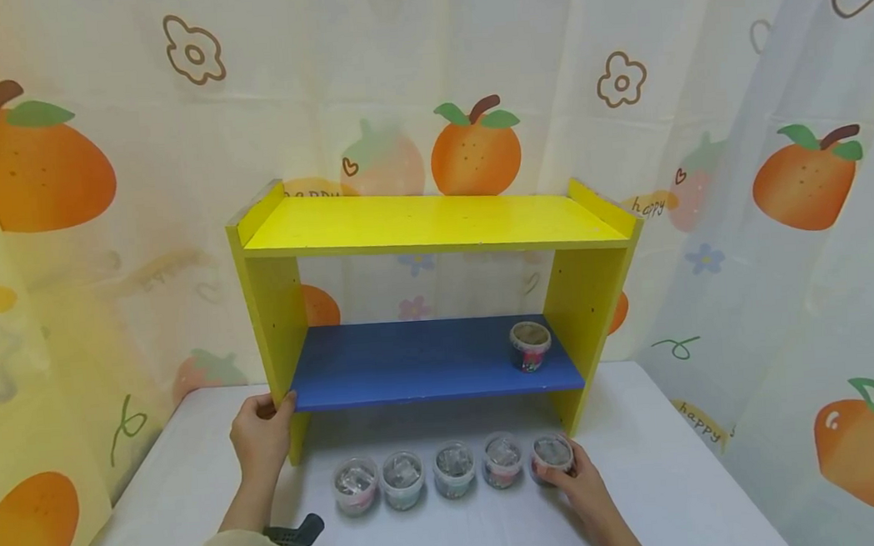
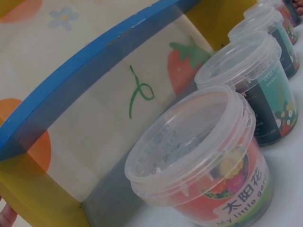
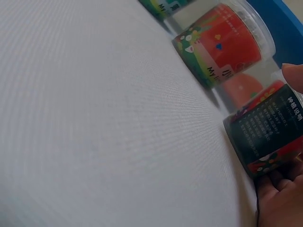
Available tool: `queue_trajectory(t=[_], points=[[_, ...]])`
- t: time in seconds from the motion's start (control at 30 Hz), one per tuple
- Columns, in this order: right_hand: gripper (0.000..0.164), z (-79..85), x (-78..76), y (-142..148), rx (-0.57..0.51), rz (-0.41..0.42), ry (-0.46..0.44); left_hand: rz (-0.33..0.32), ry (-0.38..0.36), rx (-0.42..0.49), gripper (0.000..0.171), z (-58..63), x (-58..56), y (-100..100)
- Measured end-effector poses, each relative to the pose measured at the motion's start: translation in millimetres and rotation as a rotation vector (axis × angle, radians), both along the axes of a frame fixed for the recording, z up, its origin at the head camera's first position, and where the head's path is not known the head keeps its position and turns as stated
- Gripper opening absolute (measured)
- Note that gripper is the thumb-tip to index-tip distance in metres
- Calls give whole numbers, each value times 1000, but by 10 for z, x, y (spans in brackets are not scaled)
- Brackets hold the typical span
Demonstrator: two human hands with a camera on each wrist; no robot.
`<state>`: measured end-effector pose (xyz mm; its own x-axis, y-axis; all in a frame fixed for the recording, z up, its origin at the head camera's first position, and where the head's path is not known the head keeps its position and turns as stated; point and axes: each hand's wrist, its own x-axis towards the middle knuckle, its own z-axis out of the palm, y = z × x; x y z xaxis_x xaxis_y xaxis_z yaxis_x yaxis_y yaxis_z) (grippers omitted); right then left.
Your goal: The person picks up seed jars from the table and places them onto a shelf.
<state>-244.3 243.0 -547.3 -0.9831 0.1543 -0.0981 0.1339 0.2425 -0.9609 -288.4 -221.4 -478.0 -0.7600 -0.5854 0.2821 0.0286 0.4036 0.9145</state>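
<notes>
I see the right hand point(image 1: 587, 489) curled round the end cup point(image 1: 551, 451) at the right of the near row on the white table point(image 1: 692, 508), thumb on its near side, the other fingers partly hidden behind it. The left hand point(image 1: 259, 438) pinches the left side of the shelf point(image 1: 434, 221); its thumb shows in front, but how its other fingers lie I can't make out. Four other cups point(image 1: 454, 472) stand to the left; another cup point(image 1: 529, 349) sits at the right of the blue board point(image 1: 420, 362). The right wrist view cuts off the gripping hand.
</notes>
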Motion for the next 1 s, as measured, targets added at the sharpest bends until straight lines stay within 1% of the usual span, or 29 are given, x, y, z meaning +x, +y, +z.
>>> queue_trajectory(t=[0.17,0.53,0.77,1.0], points=[[86,14,3,0,12,1,5,2,9,5,43,7,2,2],[84,11,10,-9,15,-3,10,0,-3,20,44,4,1,-4],[84,-18,1,-2,30,-27,-14,-2,-19,27,45,-1,1,-3],[85,-10,5,-4,36,-21,-20,-5,-13,25,45,-1,1,2]])
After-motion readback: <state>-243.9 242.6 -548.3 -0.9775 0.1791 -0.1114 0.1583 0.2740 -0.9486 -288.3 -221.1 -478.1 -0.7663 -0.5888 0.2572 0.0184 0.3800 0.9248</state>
